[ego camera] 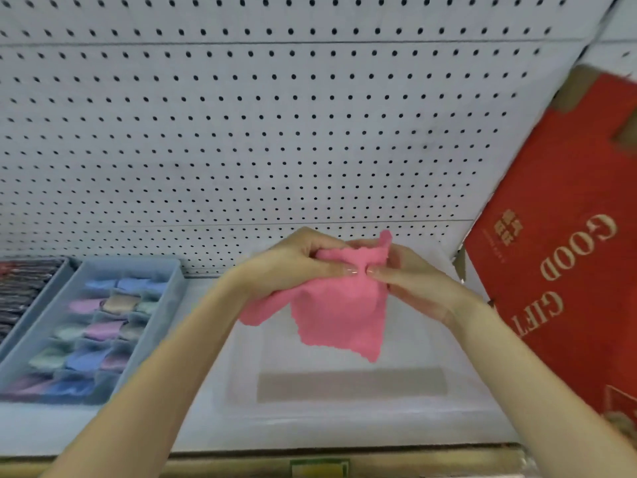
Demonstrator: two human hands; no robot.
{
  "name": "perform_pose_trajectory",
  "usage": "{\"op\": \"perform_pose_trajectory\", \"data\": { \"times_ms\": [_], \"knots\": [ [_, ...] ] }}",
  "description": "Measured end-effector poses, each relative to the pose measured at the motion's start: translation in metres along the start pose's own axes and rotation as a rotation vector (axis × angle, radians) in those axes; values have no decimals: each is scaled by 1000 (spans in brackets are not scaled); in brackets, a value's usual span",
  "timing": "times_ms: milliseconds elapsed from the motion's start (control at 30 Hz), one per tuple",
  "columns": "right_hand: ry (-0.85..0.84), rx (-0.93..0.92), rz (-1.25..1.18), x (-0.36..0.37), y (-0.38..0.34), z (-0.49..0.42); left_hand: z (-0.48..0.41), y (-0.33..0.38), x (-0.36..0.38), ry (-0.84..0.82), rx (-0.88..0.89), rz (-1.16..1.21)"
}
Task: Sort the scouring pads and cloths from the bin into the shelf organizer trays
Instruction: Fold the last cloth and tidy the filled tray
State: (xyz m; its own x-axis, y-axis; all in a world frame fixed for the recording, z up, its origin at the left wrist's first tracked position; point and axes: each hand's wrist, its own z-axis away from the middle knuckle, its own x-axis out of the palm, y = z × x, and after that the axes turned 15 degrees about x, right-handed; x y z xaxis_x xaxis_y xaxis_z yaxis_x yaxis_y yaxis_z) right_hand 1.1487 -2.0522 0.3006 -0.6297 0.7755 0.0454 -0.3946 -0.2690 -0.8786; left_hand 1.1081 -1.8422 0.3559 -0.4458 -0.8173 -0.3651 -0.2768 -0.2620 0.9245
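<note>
A pink cloth (339, 315) hangs in the air above a clear plastic bin (344, 405) on the shelf. My left hand (293, 267) pinches the cloth's upper left part and my right hand (410, 281) pinches its upper right part, thumbs almost touching at the middle. The cloth's lower half dangles loose. To the left stands a blue organizer tray (172, 281) with divided cells that hold several folded cloths in blue, purple, pink and green. Further left, a second tray (67, 267) holds dark pads.
A white pegboard wall (275, 132) backs the shelf. A large red cardboard gift box (568, 253) leans at the right, close to my right forearm. The shelf's front edge (344, 464) with a price-tag strip runs along the bottom.
</note>
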Motion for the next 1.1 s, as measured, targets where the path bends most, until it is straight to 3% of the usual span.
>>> {"op": "perform_pose_trajectory", "data": {
  "times_ms": [167,300,433,667,767,1100],
  "knots": [
    [131,-204,-221,10,-23,13,12,21,-31,37,-24,-139],
    [389,-271,-260,14,-42,24,31,21,-50,-11,-114,-168],
    [559,-352,-278,13,-57,32,54,-1,-71,46,-170,-152],
    [719,-330,-133,9,-59,45,56,-21,-71,561,-83,156],
    [825,-338,-96,14,-58,45,41,-16,-55,743,-94,129],
    [624,-385,-59,80,-62,19,10,20,14,686,72,202]
  ]
}}
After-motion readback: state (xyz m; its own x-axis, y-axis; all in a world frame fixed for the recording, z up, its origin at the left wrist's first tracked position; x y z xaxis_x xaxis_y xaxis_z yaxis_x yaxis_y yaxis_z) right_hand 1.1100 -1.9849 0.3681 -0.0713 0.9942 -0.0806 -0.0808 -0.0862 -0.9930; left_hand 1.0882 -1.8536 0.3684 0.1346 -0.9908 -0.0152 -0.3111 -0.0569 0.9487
